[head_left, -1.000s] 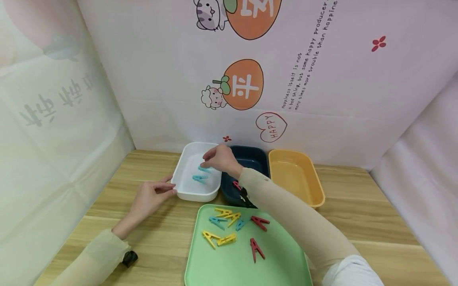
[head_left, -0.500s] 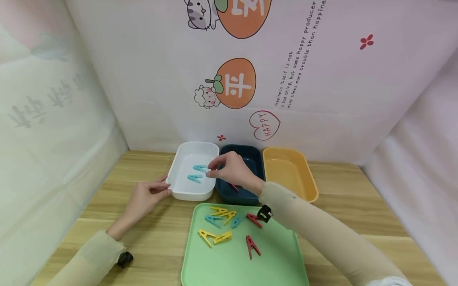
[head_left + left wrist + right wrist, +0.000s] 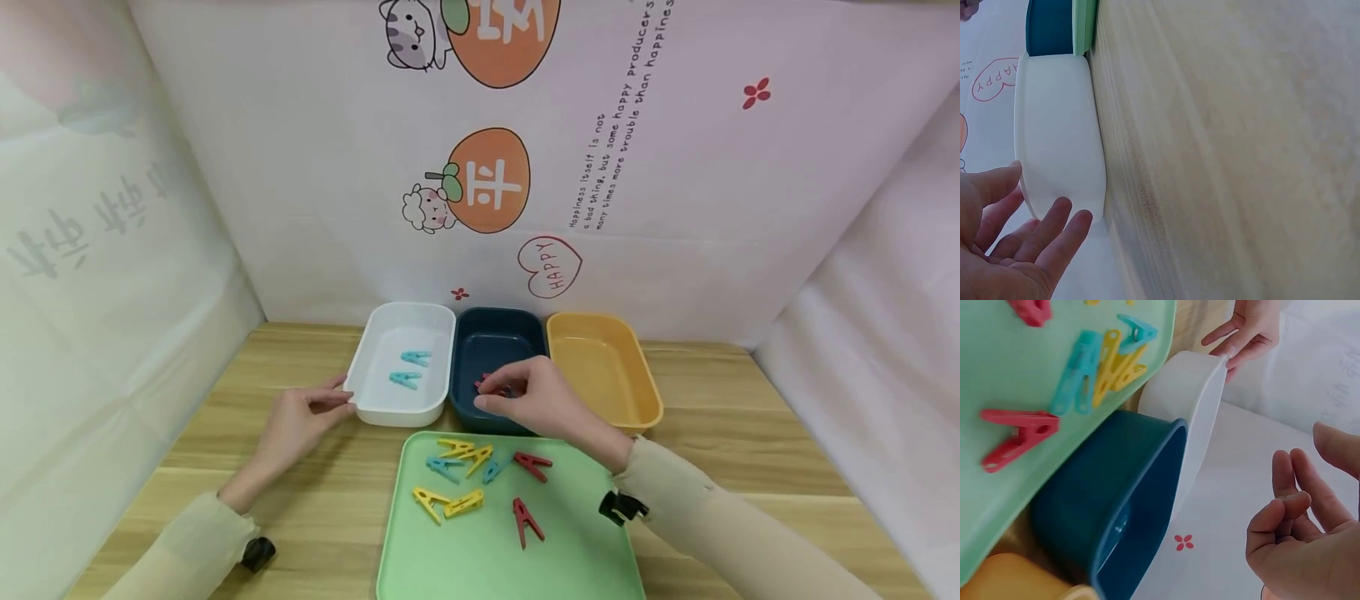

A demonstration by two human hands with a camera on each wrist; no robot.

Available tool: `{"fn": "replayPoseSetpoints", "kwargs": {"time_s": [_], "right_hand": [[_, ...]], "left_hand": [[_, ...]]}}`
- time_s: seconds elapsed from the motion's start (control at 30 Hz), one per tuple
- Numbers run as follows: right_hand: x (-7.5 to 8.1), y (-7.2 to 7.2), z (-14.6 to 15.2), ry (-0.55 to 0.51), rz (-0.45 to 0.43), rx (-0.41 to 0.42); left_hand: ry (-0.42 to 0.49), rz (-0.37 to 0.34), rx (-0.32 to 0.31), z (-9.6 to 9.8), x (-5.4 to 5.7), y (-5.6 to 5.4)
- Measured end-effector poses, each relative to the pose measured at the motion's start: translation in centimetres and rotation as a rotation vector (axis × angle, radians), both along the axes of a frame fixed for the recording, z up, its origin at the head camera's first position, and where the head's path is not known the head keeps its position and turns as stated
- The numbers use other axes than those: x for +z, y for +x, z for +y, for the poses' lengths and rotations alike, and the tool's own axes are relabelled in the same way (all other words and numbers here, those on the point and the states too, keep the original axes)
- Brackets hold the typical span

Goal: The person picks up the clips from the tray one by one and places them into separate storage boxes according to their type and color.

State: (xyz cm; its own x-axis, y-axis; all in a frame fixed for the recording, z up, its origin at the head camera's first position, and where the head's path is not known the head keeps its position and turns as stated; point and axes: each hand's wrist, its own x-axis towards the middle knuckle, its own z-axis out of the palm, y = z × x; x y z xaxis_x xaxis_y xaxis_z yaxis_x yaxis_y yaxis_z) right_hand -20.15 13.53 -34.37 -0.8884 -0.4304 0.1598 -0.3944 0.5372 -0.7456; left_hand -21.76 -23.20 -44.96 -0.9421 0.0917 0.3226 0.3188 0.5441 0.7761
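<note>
My left hand (image 3: 300, 421) rests at the near-left corner of the white box (image 3: 397, 417), fingers extended and touching its wall and rim. Two light-blue clothespins (image 3: 415, 358) lie in that box. Over the dark blue box (image 3: 498, 325) hovers my right hand (image 3: 543, 396), its thumb and fingers apart with nothing between them in the right wrist view. Red clothespins (image 3: 483, 382) lie in the dark blue box, partly hidden by this hand. On the green tray (image 3: 510, 567) are several yellow clothespins (image 3: 463, 502), light-blue clothespins (image 3: 445, 468) and two red clothespins (image 3: 527, 522).
A yellow box (image 3: 600, 358) stands right of the dark blue one, the three side by side against the printed backdrop (image 3: 337, 167). The green tray sits close in front of them on the wooden table (image 3: 322, 533). White cloth walls rise on both sides.
My right hand has let go of a light-blue clothespin in the white box and moved right and nearer, over the dark blue box. My left hand stays at the white box.
</note>
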Motion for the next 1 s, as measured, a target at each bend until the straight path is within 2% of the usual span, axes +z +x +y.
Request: {"fn": "replayPoseSetpoints", "kwargs": {"time_s": [0.13, 0.47, 0.6, 0.77, 1.0], "right_hand": [[-0.4, 1.3, 1.7, 0.013, -0.005, -0.005], [-2.5, 3.6, 4.9, -0.022, -0.1, -0.001], [-3.1, 4.5, 5.8, -0.033, -0.12, -0.032], [-3.7, 5.3, 6.6, -0.033, -0.133, -0.071], [-5.0, 5.8, 7.3, 0.023, -0.15, -0.115]], "left_hand": [[-0.011, 0.008, 0.007, 0.0, 0.0, 0.0], [-0.013, -0.008, 0.012, 0.1, 0.2, 0.0], [-0.009, -0.005, 0.01, 0.1, 0.1, 0.1], [-0.009, -0.002, 0.009, 0.1, 0.0, 0.0], [-0.018, 0.008, 0.013, 0.0, -0.1, -0.1]]}}
